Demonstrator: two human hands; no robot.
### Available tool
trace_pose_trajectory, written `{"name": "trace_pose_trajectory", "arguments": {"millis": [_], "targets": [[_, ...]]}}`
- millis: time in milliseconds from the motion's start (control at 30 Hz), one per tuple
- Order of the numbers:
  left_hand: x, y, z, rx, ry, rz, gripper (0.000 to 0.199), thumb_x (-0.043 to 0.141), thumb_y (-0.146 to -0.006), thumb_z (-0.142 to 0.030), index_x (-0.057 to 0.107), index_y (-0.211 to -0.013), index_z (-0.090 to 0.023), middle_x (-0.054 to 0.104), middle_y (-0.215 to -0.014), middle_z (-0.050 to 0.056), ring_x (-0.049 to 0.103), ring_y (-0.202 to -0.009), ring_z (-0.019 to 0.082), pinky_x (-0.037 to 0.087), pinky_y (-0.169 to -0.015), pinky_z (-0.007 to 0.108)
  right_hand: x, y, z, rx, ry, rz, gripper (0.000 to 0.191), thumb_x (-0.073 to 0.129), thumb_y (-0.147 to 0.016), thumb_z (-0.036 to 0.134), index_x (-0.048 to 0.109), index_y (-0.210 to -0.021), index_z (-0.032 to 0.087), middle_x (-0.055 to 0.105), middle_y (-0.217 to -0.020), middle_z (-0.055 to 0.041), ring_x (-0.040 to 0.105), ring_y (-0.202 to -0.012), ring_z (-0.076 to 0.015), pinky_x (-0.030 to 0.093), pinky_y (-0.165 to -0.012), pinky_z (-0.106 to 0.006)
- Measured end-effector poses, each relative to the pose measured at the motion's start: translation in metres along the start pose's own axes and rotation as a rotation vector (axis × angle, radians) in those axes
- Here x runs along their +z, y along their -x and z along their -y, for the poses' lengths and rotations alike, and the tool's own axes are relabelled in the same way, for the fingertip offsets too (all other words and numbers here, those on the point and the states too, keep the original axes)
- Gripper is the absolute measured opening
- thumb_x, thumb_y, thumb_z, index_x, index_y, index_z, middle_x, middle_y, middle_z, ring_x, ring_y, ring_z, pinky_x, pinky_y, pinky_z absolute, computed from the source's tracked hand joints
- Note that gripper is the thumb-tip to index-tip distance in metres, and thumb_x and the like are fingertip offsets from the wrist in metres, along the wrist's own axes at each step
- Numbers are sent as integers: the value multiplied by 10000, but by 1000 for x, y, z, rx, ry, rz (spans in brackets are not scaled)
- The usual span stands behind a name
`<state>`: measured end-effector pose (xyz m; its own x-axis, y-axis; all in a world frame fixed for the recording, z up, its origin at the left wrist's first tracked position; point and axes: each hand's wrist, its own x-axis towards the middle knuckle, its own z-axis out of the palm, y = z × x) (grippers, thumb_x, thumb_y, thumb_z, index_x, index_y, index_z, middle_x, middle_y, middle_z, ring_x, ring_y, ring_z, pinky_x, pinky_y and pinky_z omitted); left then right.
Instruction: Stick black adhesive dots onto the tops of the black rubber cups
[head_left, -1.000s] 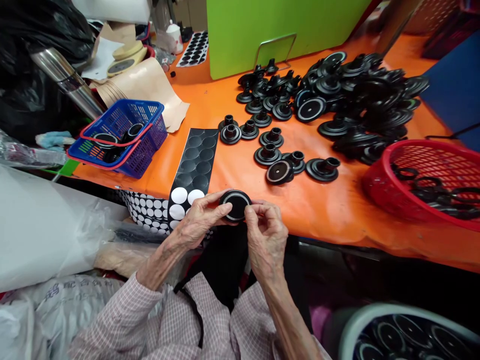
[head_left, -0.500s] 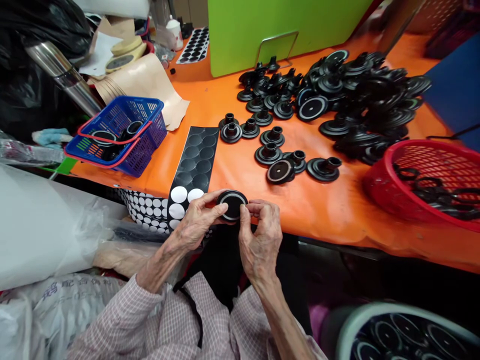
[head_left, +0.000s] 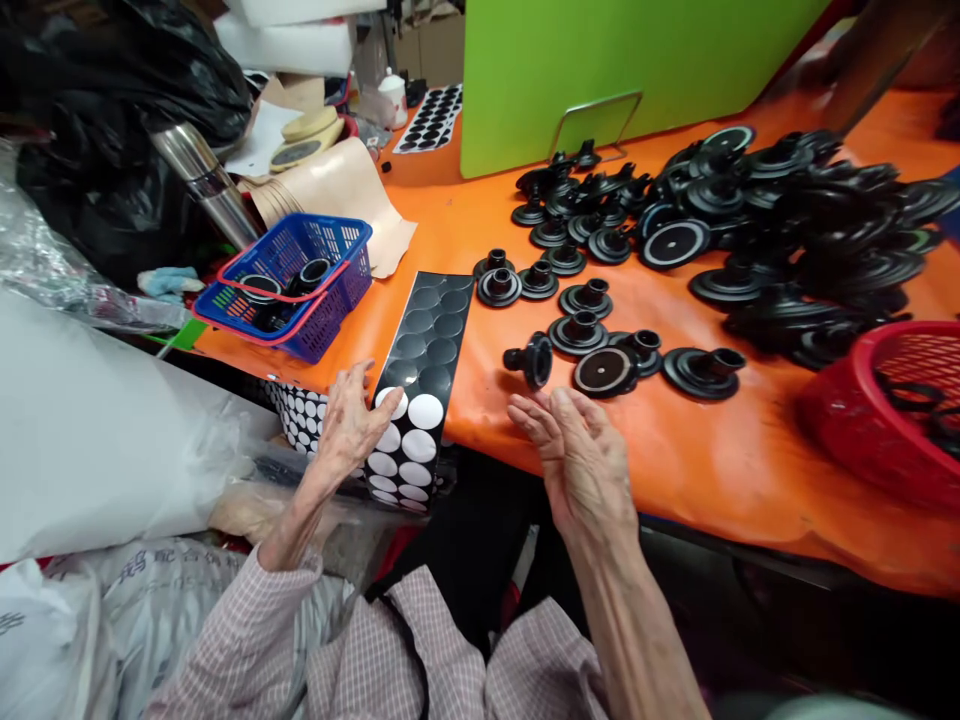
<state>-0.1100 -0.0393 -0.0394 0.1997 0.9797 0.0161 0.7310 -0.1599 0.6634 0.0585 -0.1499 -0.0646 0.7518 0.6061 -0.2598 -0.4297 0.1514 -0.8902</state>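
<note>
My left hand (head_left: 346, 418) is open at the left edge of a strip of round stickers (head_left: 427, 350). Its thumb tip reaches over the strip, near the topmost white circle; whether it touches cannot be told. Upper circles on the strip are black, while the lower ones are white. My right hand (head_left: 581, 450) is open at the table's front edge, palm partly up, holding nothing. Just beyond its fingertips, a black flanged disc with a stem (head_left: 534, 362) stands tilted on its side, apart from the hand. Beside it lies a black disc with a grey ring (head_left: 604, 371), face up.
Several stemmed black discs (head_left: 581, 332) lie mid-table, with a large heap (head_left: 810, 230) behind at right. A red basket (head_left: 840, 400) stands at the right and a blue basket (head_left: 349, 300) at the left. A green board (head_left: 570, 70) rises at the back.
Both hands have let go of the black disc and moved apart. My left hand went left to the sticker strip, my right hand rightward. The view has shifted left.
</note>
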Motion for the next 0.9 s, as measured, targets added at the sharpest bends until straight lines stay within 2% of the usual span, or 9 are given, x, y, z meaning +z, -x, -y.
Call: {"name": "trace_pose_trajectory", "arguments": {"millis": [100, 233, 300, 433, 533, 633, 733, 800, 900], "targets": [[0, -15, 10, -98, 97, 91, 504, 711, -680, -329, 551, -1132, -174, 561, -808, 8, 554, -741, 171, 461, -801, 347, 11, 6, -12, -80, 211, 63, 323, 659, -783, 432, 535, -977, 206, 667, -867, -20, 694, -781, -187, 568, -751, -389], [2, -24, 13, -160, 289, 232, 364, 722, -647, -309, 581, -954, -173, 522, -639, -39, 525, -641, 147, 427, -684, 292, 35, 13, -38, -413, 591, 356, 251, 497, -872, 297, 619, -1067, 196, 670, -1116, -116, 631, -1056, -236, 505, -947, -475], [2, -22, 13, -161, 249, 260, 323, 724, -647, -333, 592, -895, -173, 528, -651, -30, 524, -647, 150, 419, -671, 292, 45, 12, -52, -555, 693, 403, 298, 452, -879, 241, 619, -1118, 177, 646, -1186, -148, 589, -1148, -256, 465, -1004, -509], [3, -10, 11, -80, 130, 139, 334, 719, -655, -337, 577, -917, -186, 556, -757, -8, 541, -718, 165, 432, -720, 311, 51, 12, -75, -679, 784, 327, 333, 419, -894, 194, 613, -1164, 180, 602, -1264, -166, 540, -1223, -273, 449, -1019, -550], [7, -3, 10, -165, 333, 114, 437, 746, -623, -330, 551, -987, -187, 551, -761, -17, 543, -690, 153, 433, -678, 292, 49, 15, -85, -739, 771, 264, 342, 421, -899, 179, 609, -1184, 193, 595, -1275, -161, 534, -1232, -269, 466, -1004, -548], [8, -3, 7, -284, 657, 262, 397, 767, -595, -345, 569, -884, -157, 559, -719, -16, 527, -648, 131, 408, -625, 259, 48, 15, -83, -758, 753, 272, 337, 424, -908, 189, 608, -1190, 202, 633, -1218, -144, 564, -1196, -253, 476, -1000, -529], [2, -3, 6, -245, 865, 463, 325, 760, -632, -364, 615, -811, -135, 607, -741, 8, 533, -689, 122, 404, -670, 242, 50, 14, -72, -736, 752, 320, 325, 421, -922, 217, 617, -1181, 208, 656, -1179, -128, 588, -1153, -244, 472, -998, -511], [-4, -3, 6, -191, 892, 517, 286, 751, -664, -353, 636, -814, -139, 620, -766, 11, 532, -723, 122, 405, -713, 240, 53, 14, -64, -714, 787, 333, 312, 437, -930, 254, 624, -1176, 211, 652, -1173, -124, 587, -1131, -250, 467, -983, -508], [-12, -3, 10, -86, 777, 520, 218, 727, -705, -329, 620, -754, -146, 577, -727, -8, 487, -712, 121, 391, -700, 241, 59, 13, -55, -733, 888, 323, 311, 497, -926, 342, 634, -1167, 201, 643, -1134, -131, 573, -1080, -272, 473, -929, -503]]}}
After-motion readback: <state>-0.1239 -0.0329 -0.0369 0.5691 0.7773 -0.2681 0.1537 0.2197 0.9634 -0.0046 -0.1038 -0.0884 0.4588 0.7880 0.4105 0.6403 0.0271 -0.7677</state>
